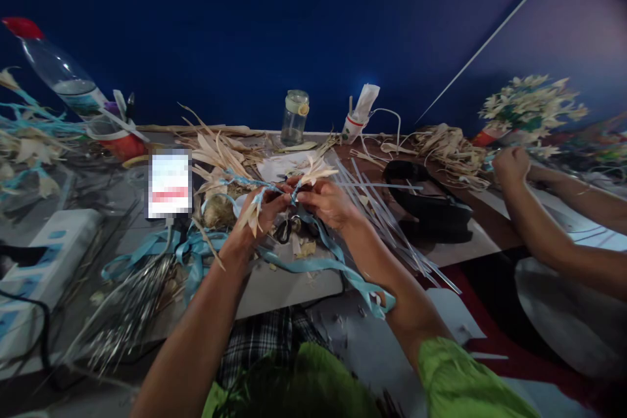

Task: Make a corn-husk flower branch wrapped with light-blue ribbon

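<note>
Facing blue wall [245,26] across littered worktop [269,290]. Grasping blue-wrapped husk flower [314,173] in fingertips of left hand [267,210] and right hand [329,202], over worktop. Below hands, blue ribbon [304,266]; beyond, jar [294,123]; to right, white rods [392,222].

a pale grey table [267,294] carries a long white power strip [51,274] at left, thin silvery wires [134,310] near left, and a clear cylindrical bottle [294,127] far centre.

The person wears a lime-green top [455,369], dark checked lapwear [257,345], bare hands [329,201].
</note>
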A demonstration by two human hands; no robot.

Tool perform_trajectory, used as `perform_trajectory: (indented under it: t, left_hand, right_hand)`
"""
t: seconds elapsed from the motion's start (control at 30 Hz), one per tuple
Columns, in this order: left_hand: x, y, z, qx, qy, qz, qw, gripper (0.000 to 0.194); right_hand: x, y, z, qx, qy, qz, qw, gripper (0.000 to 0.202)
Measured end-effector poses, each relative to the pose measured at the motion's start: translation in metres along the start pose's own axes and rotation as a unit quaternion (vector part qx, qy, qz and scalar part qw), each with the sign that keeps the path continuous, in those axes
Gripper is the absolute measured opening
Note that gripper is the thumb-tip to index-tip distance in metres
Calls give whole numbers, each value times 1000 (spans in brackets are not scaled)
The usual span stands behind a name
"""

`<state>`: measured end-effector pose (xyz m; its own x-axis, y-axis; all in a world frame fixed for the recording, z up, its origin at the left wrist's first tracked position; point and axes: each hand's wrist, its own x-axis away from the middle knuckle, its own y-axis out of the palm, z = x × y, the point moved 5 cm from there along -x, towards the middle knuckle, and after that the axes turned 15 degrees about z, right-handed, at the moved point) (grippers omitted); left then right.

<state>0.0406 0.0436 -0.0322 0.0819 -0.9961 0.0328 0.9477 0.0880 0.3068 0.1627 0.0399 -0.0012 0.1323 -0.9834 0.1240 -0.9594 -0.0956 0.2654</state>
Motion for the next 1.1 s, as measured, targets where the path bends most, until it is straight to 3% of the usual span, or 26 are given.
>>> perform_trajectory:
  t: [0.27, 0.4, 0.53, 0.67, 0.87, 1.0, 1.1]
  left_hand:
    - [-1, -2, -1, 24, -4, 41, 999, 27]
    - [0, 1, 0, 30, 9, 38, 999, 25]
    - [1, 0, 4, 23, 47, 71, 996, 20]
    - [3, -1, 6, -38, 74, 107, 991, 21]
    - [9, 3, 9, -88, 46, 53, 994, 26]
    - [9, 2, 3, -63, 14, 27, 998, 20]
    - [6, 3, -2, 25, -8, 15, 1000, 17]
  right_hand:
    - [-8, -2, 16, 10, -26, 64, 998, 29]
    - [-8, -8, 16, 28, -41, 57, 997, 27]
    - [-5, -11, 20, 16, -30, 27, 999, 27]
    - [-6, -15, 21, 91, -102, 83, 987, 19]
    - [-1, -15, 13, 182, -198, 100, 958, 10]
    - [1, -13, 13, 229, -187, 75, 952, 12]
    - [-1, -10, 19, 199, -146, 41, 968, 18]
